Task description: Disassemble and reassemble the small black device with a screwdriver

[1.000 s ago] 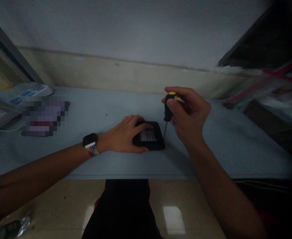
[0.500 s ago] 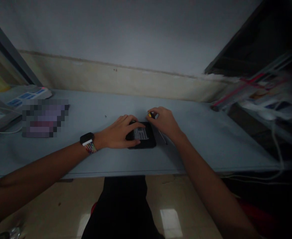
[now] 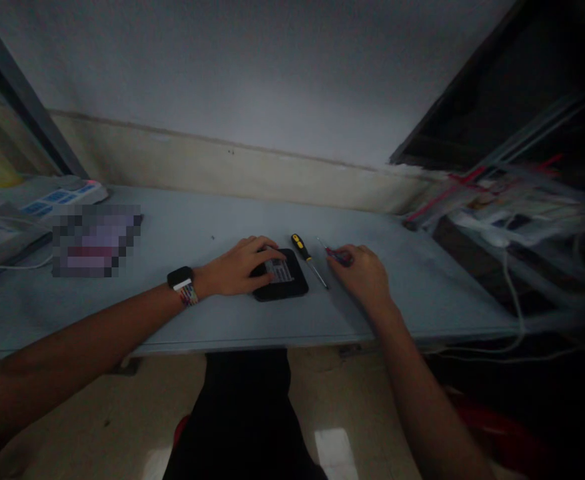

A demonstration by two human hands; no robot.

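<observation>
A flat black box (image 3: 295,279) with rounded corners and a printed label lies on the table. My left hand (image 3: 242,265) is over its left side, fingers and thumb gripping it. Just right of the box lies a screwdriver (image 3: 300,247) with a black and yellow handle, its metal shaft slanting toward me; neither hand touches it. My right hand (image 3: 362,270) is closed around the red handle of a second screwdriver (image 3: 340,256), whose thin shaft points away and to the left. Part of that handle is hidden by my fingers.
On the left of the grey-blue table (image 3: 182,223) are a blurred-out flat object (image 3: 95,243), a white power strip (image 3: 67,199) and a white cable. A small dark speck lies farther back. At right stand a rack with pink-red parts (image 3: 437,200) and a hanging cable (image 3: 517,293).
My right hand has let go of the black and yellow screwdriver, which now lies beside the box. It has moved right and taken hold of the red-handled one. My left hand stays on the box.
</observation>
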